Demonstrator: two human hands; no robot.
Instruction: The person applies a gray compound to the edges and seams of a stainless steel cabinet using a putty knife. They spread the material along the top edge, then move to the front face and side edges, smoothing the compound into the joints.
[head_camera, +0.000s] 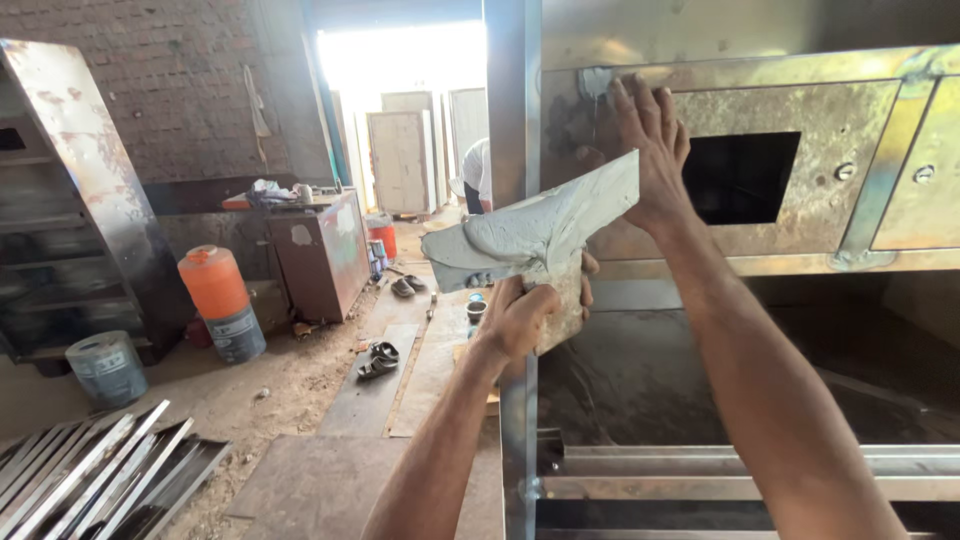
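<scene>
left hand (520, 318), centre frame: fist closed on lower edge of board (545, 235) | board: grey putty on it, tilted above the fist | right hand (650, 140), upper centre: fingers flat on cabinet (800, 120), holding nothing

This is a metal workshop, open to daylight at the far end. A bare brick wall (170, 80) rises on one side, and the floor is dirt strewn with flat steel sheets (375, 385). Unpainted, rust-stained steel cabinets (75, 200) stand about, one close up with a square cutout (740, 178) and raw welded seams. A bundle of metal strips (95, 475) lies in the near corner. An orange water cooler (215, 290) and a grey paint bucket (107, 368) sit on the ground, and 2 pairs of sandals (378, 358) lie loose on the sheets.
</scene>
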